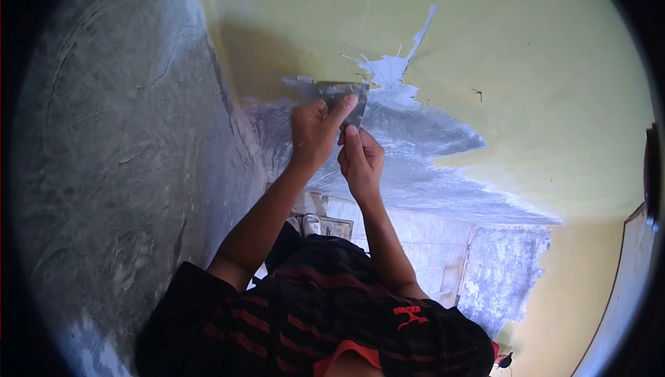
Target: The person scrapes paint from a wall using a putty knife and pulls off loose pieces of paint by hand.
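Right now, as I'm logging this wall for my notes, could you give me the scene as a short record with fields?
Left hand: gripping a flat grey blade, thumb on its face
Right hand: pinching the blade's lower end
Blade position: upper edge by the border of the yellow paint and the bare grey patch; contact hard to tell
Paint border: ragged, with a pale splash-shaped mark beside the blade
Image left: rough grey surface
Below the hands: pale shoes
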The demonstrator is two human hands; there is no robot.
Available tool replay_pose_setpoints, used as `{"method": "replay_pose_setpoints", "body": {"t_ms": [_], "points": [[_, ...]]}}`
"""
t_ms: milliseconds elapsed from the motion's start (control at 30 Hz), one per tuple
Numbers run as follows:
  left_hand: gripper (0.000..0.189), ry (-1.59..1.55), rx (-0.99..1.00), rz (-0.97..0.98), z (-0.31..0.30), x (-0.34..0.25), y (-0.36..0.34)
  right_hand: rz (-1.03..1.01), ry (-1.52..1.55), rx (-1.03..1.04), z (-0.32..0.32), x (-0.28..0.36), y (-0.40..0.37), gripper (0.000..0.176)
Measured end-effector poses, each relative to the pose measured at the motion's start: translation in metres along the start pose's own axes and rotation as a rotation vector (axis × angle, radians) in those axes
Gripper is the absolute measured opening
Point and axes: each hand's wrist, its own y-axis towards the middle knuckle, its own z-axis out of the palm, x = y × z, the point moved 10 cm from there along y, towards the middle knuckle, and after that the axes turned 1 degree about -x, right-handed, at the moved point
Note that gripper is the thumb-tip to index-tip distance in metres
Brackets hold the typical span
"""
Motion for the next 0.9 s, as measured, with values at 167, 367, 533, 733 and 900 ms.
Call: {"method": "replay_pose_setpoints", "body": {"t_ms": [167,367,533,733,900], "points": [[0.062,0.068,0.019,0.000,0.001,0.022,-0.007,0.101,0.051,0.009,-0.008,-0.022,-0.004,0.037],[0.055,-0.021,0.028,0.054,0.000,-0.002,0.010,0.058,0.064,0.009,0.005,-0.001,0.005,0.036],[0.055,0.014,0.004,0.029,0.000,0.000,0.000,0.068,0.119,0.051,0.004,-0.008,0.002,0.037],[0.049,0.002,0.035,0.156,0.001,-0.058,0.015,0.008,0.085,0.065,0.019,0.031,0.014,0.036],[0.056,-0.022,0.045,0.002,0.003,0.005,0.002,0.097,0.030,0.039,0.000,0.004,0.000,0.036]]}}
